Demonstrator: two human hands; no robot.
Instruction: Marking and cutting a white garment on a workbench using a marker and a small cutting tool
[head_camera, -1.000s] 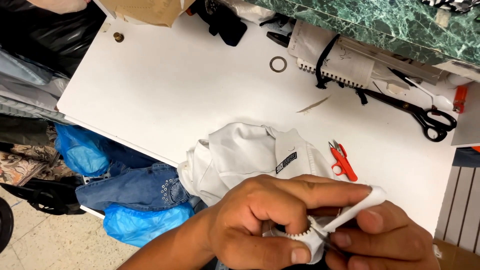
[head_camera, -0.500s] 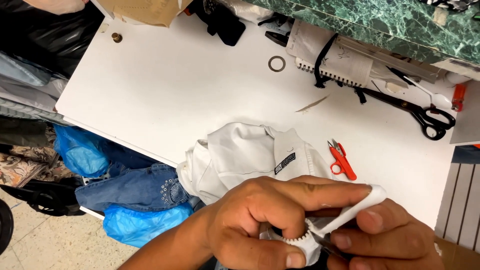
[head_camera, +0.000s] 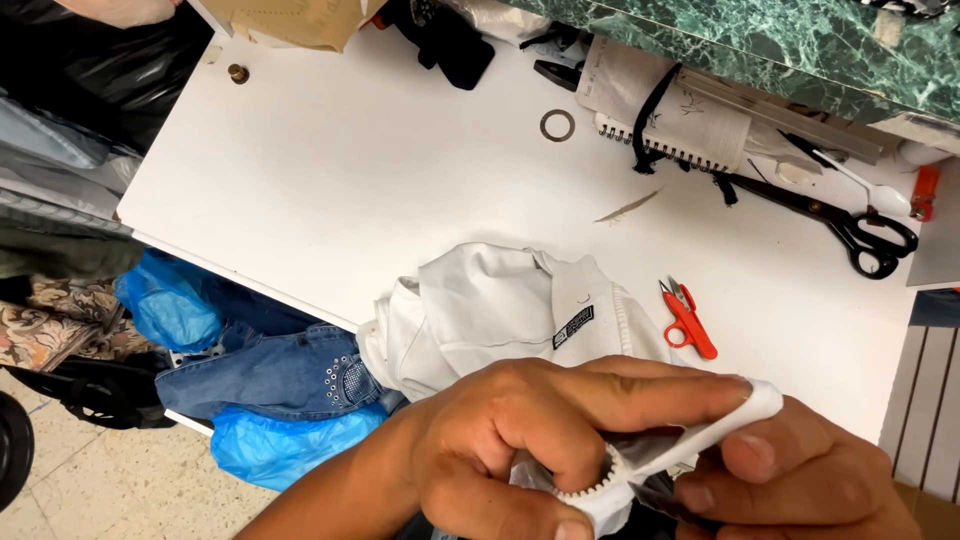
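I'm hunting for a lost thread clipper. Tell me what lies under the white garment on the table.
The white garment rests bunched on the white table; whatever is beneath it is covered. Both hands, left and right, pinch its toothed edge. Red thread snips lie in the open beside it.

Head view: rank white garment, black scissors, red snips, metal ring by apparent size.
1. White garment, largest by far.
2. Black scissors, long, at the table's far edge.
3. Red snips, clearly shorter.
4. Metal ring, smallest.
The ring lies farther from the camera than the snips, but the gap looks real.
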